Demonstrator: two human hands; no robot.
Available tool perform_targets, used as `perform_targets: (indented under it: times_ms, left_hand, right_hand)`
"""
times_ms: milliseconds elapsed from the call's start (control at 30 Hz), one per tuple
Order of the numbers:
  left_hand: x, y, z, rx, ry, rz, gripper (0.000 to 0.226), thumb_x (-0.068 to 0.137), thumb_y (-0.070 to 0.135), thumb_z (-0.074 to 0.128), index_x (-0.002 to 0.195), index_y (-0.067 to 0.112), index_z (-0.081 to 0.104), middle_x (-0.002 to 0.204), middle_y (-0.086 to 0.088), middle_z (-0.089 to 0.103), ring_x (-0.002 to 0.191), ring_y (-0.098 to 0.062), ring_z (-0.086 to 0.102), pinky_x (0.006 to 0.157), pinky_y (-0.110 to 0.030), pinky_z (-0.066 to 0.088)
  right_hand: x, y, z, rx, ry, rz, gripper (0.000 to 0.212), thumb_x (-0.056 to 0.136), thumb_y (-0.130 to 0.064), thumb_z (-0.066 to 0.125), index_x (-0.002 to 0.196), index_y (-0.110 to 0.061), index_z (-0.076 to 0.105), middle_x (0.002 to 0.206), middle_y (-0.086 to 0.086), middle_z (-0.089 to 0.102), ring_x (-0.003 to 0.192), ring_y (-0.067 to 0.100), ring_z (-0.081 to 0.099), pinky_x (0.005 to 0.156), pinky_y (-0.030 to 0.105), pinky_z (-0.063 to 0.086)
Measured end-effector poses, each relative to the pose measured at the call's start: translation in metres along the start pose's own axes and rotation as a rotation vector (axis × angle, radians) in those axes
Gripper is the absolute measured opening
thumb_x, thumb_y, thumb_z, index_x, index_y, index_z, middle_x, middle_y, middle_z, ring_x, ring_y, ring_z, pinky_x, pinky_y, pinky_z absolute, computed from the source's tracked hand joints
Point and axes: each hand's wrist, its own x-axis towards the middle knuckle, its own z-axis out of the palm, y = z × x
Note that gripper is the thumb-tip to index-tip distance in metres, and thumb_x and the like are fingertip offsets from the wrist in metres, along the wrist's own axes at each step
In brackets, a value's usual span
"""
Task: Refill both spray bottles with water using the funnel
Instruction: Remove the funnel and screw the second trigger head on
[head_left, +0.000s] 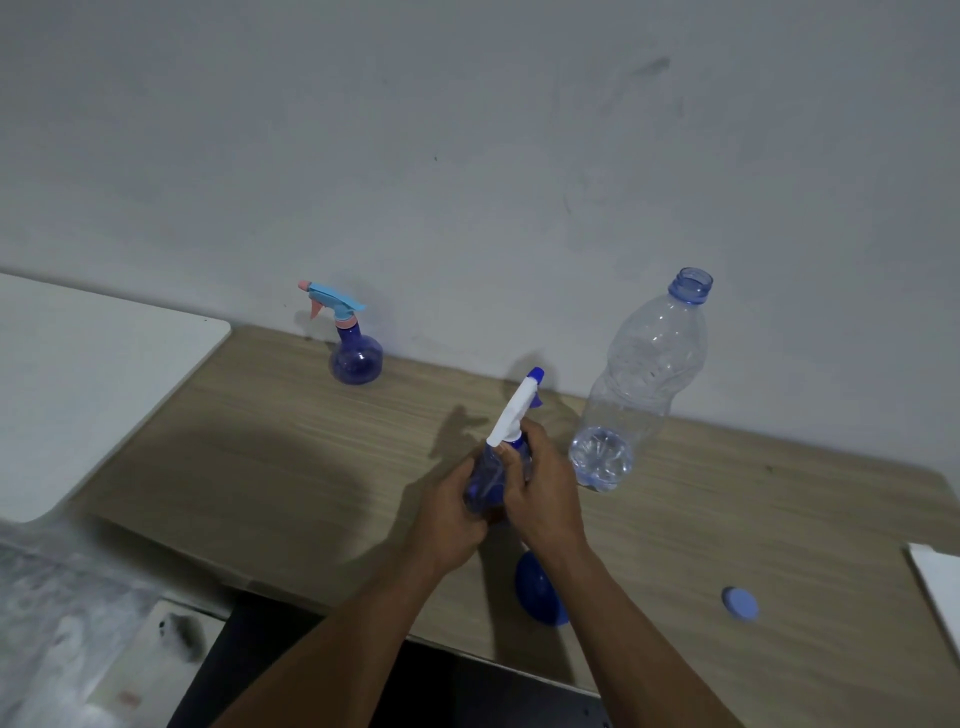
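Observation:
My left hand (451, 514) grips the body of a blue spray bottle (485, 486) with a white trigger head, held tilted over the wooden table (291, 457). My right hand (545, 488) is curled round its neck just below the head. A second blue spray bottle (356, 356) with a light-blue and pink head stands upright near the wall at the back left. The large clear water bottle (639, 384) stands uncapped to the right, with a little water at its bottom. The blue funnel (537, 590) lies on the table under my right forearm, partly hidden.
A blue bottle cap (740, 603) lies on the table at the right front. A white board (93, 374) sits at the left, and another white edge (940, 592) at the far right. The wall runs right behind the table.

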Motion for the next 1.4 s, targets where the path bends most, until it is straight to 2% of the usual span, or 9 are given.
perform_targets:
  times_ms: [200, 300, 433, 533, 667, 800, 1000, 1100, 1400]
  left_hand:
    - [-0.001, 0.003, -0.002, 0.046, -0.011, -0.011, 0.054, 0.074, 0.002, 0.081, 0.123, 0.014, 0.062, 0.099, 0.014, 0.071, 0.092, 0.01, 0.065, 0.075, -0.004, 0.045]
    - [-0.005, 0.002, 0.002, 0.073, 0.002, -0.017, 0.055, 0.078, -0.001, 0.078, 0.126, 0.016, 0.06, 0.103, 0.018, 0.067, 0.094, 0.011, 0.065, 0.075, -0.004, 0.046]
    - [-0.01, 0.004, 0.004, 0.23, 0.056, -0.038, 0.054, 0.077, 0.011, 0.077, 0.126, 0.024, 0.059, 0.102, 0.018, 0.065, 0.1, -0.007, 0.066, 0.081, -0.01, 0.049]
    - [-0.011, 0.007, 0.004, 0.266, 0.028, -0.062, 0.056, 0.079, 0.016, 0.079, 0.13, 0.019, 0.054, 0.111, 0.012, 0.061, 0.103, -0.005, 0.061, 0.08, -0.002, 0.041]
    - [-0.019, 0.012, -0.003, 0.334, 0.042, -0.1, 0.062, 0.077, 0.028, 0.08, 0.132, 0.018, 0.052, 0.125, 0.003, 0.062, 0.112, -0.012, 0.06, 0.096, -0.025, 0.048]
    - [-0.034, 0.023, -0.027, 0.36, 0.032, -0.102, 0.076, 0.066, 0.047, 0.074, 0.134, 0.021, 0.052, 0.125, 0.004, 0.063, 0.113, -0.016, 0.062, 0.095, -0.035, 0.051]
    - [-0.058, 0.047, -0.094, 0.522, 0.083, -0.067, 0.06, 0.082, 0.058, 0.066, 0.13, 0.023, 0.059, 0.123, 0.013, 0.061, 0.115, -0.007, 0.058, 0.095, -0.019, 0.041]
    - [-0.066, 0.041, -0.136, 0.638, 0.131, -0.069, 0.077, 0.074, 0.074, 0.053, 0.126, 0.018, 0.063, 0.125, 0.001, 0.067, 0.112, -0.015, 0.063, 0.098, -0.028, 0.048]
    - [-0.11, 0.05, -0.193, 0.872, -0.007, -0.241, 0.061, 0.09, 0.048, 0.061, 0.138, 0.011, 0.052, 0.137, -0.011, 0.056, 0.126, -0.026, 0.053, 0.102, -0.032, 0.043]
  right_hand:
    - [-0.009, -0.004, -0.001, 0.113, 0.043, 0.023, 0.021, 0.1, -0.021, 0.06, 0.114, -0.035, 0.053, 0.097, -0.028, 0.065, 0.093, -0.009, 0.062, 0.075, 0.012, 0.046]
    - [-0.013, -0.006, -0.003, 0.214, 0.063, 0.083, 0.055, 0.093, -0.017, 0.07, 0.137, -0.02, 0.038, 0.107, -0.048, 0.054, 0.097, -0.021, 0.057, 0.074, 0.004, 0.045]
    - [-0.002, -0.007, 0.0, 0.226, 0.042, 0.135, 0.092, 0.09, -0.029, 0.075, 0.158, -0.027, 0.014, 0.143, -0.03, 0.03, 0.109, -0.037, 0.036, 0.077, -0.004, 0.04]
    - [0.005, -0.01, 0.004, 0.188, -0.011, 0.109, 0.072, 0.093, -0.027, 0.071, 0.15, -0.032, 0.026, 0.12, -0.028, 0.054, 0.096, -0.027, 0.05, 0.074, 0.006, 0.046]
    - [0.011, -0.013, 0.012, 0.142, -0.025, 0.132, 0.062, 0.094, -0.022, 0.066, 0.146, -0.025, 0.032, 0.077, -0.008, 0.056, 0.063, -0.002, 0.058, 0.057, 0.015, 0.047]
    - [0.013, -0.029, 0.02, 0.146, 0.048, 0.131, 0.047, 0.089, -0.013, 0.064, 0.132, -0.018, 0.044, 0.08, -0.006, 0.055, 0.063, 0.0, 0.055, 0.058, 0.018, 0.044]
    - [-0.002, -0.066, 0.02, 0.097, -0.051, 0.148, 0.018, 0.083, -0.012, 0.059, 0.085, -0.027, 0.049, 0.066, -0.007, 0.052, 0.057, 0.009, 0.049, 0.059, 0.03, 0.043]
    - [-0.018, -0.079, 0.02, -0.037, -0.182, 0.181, 0.006, 0.083, -0.019, 0.059, 0.087, -0.016, 0.055, 0.075, 0.002, 0.061, 0.069, 0.021, 0.058, 0.06, 0.031, 0.042]
    - [-0.091, -0.094, 0.037, -0.246, -0.463, 0.305, 0.024, 0.073, -0.035, 0.053, 0.092, -0.022, 0.06, 0.085, 0.006, 0.07, 0.075, 0.026, 0.069, 0.064, 0.034, 0.052]
